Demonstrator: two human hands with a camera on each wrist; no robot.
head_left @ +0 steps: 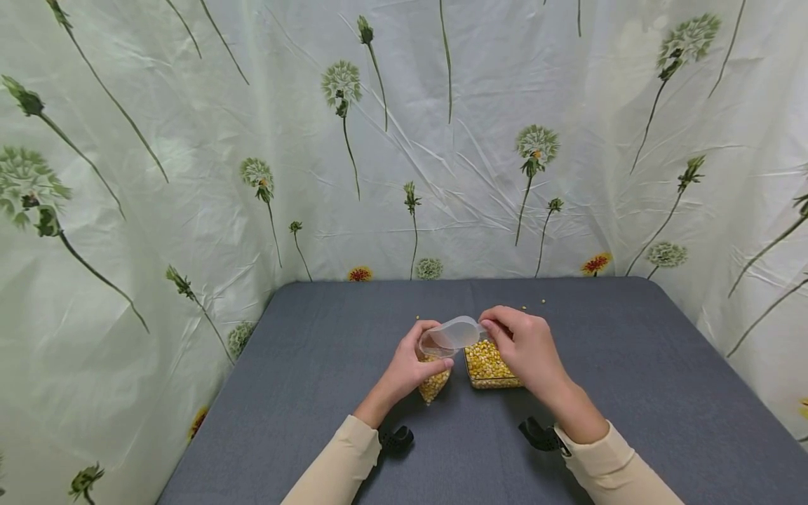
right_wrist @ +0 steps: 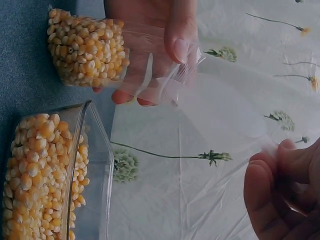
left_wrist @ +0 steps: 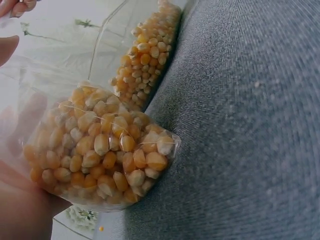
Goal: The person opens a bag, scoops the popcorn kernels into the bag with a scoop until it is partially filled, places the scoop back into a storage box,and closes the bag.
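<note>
My left hand grips a clear plastic bag around its upper part, thumb on the near side. Corn kernels fill the bag's lower part. Between thumb and fingers, my right hand pinches the handle of a translucent white scoop. The scoop tilts down toward the left, its front end in the bag's mouth; no kernels can be made out in it. Beside the bag on the right stands a clear rectangular container with more corn kernels, partly behind the right hand.
A dark grey cloth covers the table. A few loose kernels lie beyond the container. Behind the table hangs a pale curtain printed with dandelions. Black wrist straps sit at both cuffs.
</note>
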